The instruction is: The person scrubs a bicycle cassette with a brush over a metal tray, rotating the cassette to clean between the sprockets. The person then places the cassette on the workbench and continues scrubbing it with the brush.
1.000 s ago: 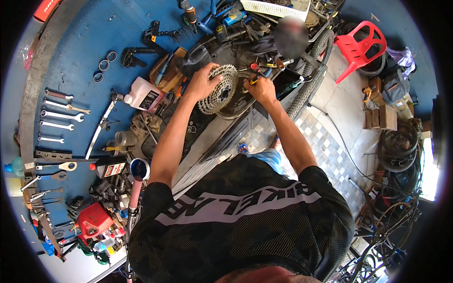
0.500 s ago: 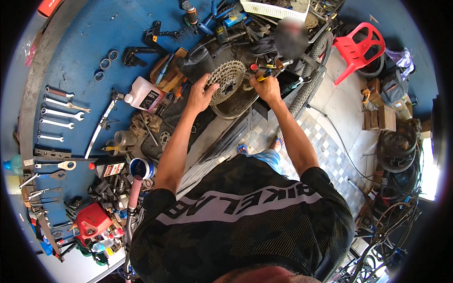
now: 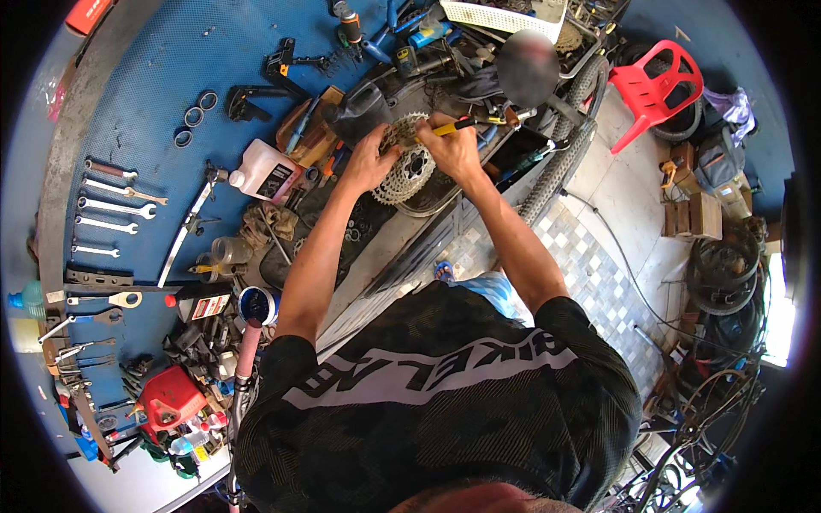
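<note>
My left hand [image 3: 372, 162] grips a bicycle cassette [image 3: 409, 181] by its left edge, the thumb over the sprockets. The cassette is tilted, with its stacked toothed rings facing up, above a dark shallow basin [image 3: 438, 203]. My right hand [image 3: 453, 154] is closed on a yellow-handled brush [image 3: 451, 127] with a black end, held across the upper right of the cassette. The brush's working end is hidden by my fingers and the sprockets. A dark container [image 3: 359, 113] stands just beyond my left hand.
On the blue mat [image 3: 162, 77] lie wrenches [image 3: 120, 208], several metal rings [image 3: 195, 115] and a pinkish-white jug [image 3: 267, 171]. A white basket [image 3: 505, 19] sits at the far side. Bicycle tyres [image 3: 547, 179] stand along the right edge; a red chair [image 3: 657, 85] is beyond.
My right hand has moved left with the brush, from beside the cassette onto its sprockets. The cassette has tilted and shifted slightly down and left in my left hand.
</note>
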